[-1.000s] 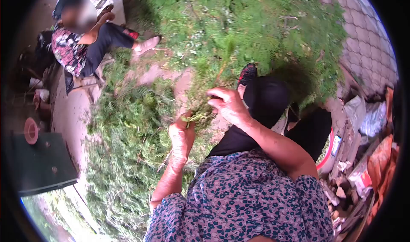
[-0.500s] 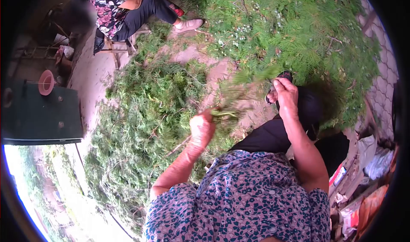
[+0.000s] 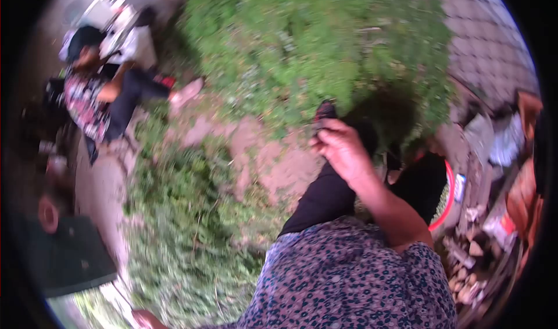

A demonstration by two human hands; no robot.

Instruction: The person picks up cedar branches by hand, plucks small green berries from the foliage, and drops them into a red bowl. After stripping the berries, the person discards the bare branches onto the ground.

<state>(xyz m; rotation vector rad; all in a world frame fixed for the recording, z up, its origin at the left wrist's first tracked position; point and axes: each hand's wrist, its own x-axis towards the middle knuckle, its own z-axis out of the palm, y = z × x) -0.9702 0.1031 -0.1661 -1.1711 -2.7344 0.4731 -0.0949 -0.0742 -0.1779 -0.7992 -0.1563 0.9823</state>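
My right hand (image 3: 341,150) is raised in front of my dark trouser leg, just below the dark shoe (image 3: 325,111). Its fingers are bent and pressed together; what they hold, if anything, I cannot make out. At the bottom left edge, only part of my left hand (image 3: 146,318) shows, smeared and cut off, out beside the cut green branches (image 3: 180,236). No sprig can be seen in it. A larger heap of feathery green foliage (image 3: 279,44) spreads beyond my foot.
On the left, another person (image 3: 93,96) sits on a low seat, one foot stretched towards the foliage. A dark green table (image 3: 70,256) bears a pink round object (image 3: 48,214). To my right are a red-rimmed basin (image 3: 449,195), wood pieces (image 3: 465,282) and plastic bags (image 3: 505,140).
My left hand has swung from the middle to the bottom left edge; the green sprig it held no longer shows. The view has turned, and my right hand appears further left.
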